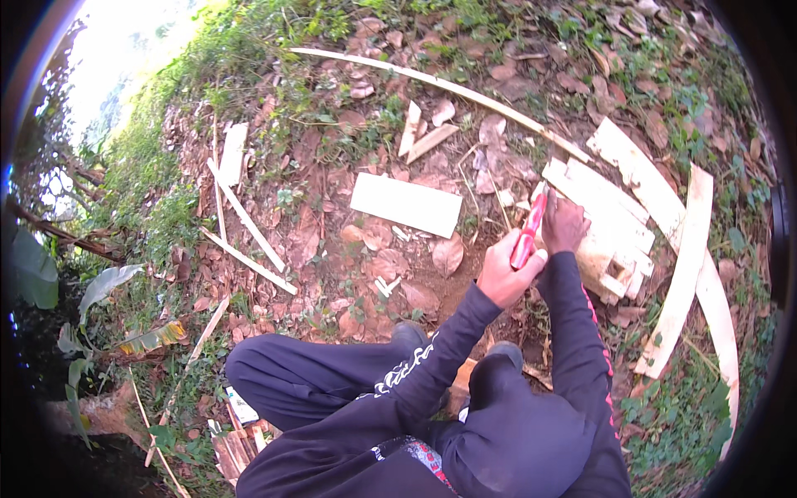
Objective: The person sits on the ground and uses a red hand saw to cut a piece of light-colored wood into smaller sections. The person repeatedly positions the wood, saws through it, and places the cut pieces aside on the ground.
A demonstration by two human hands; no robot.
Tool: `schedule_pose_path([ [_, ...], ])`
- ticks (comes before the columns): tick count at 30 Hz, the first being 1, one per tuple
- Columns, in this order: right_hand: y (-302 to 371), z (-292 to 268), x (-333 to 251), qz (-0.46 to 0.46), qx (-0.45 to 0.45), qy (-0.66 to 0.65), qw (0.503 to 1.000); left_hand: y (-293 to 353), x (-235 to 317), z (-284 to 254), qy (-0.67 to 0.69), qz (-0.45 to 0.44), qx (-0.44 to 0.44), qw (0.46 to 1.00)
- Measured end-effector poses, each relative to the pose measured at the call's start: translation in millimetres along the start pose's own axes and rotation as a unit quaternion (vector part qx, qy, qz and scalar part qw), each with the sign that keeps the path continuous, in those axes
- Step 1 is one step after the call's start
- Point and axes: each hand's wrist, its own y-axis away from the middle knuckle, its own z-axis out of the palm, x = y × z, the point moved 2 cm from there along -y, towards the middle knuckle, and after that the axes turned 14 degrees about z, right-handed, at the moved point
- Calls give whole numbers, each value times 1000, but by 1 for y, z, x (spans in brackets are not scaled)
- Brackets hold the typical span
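My left hand (508, 270) is closed round a red-handled tool (528, 236), which points up and away from me. Its working end is too small to make out. Just right of the tool, my right hand (566, 226) has its fingers bent close to the tool's far end, against a pale wooden assembly (610, 241). Whatever those fingers hold is hidden. The assembly is made of pale boards, with a square opening (616, 270) at its near end. It lies on the ground to the right of both hands.
A pale rectangular board (406, 204) lies left of my hands. Long curved strips (682, 274) rest at the right, and another thin strip (440, 81) crosses the far side. Narrow sticks (247, 217) are scattered at left among dry leaves. My bent legs (332, 378) fill the near side.
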Motion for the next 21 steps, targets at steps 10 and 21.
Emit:
schedule_pose_path([
  [10,36,-21,-4,-237,98,-93,962,-89,34,-7,82,18,-7,996],
  [21,46,-52,13,-20,-61,-413,908,4,15,-116,-230,232,158,932],
])
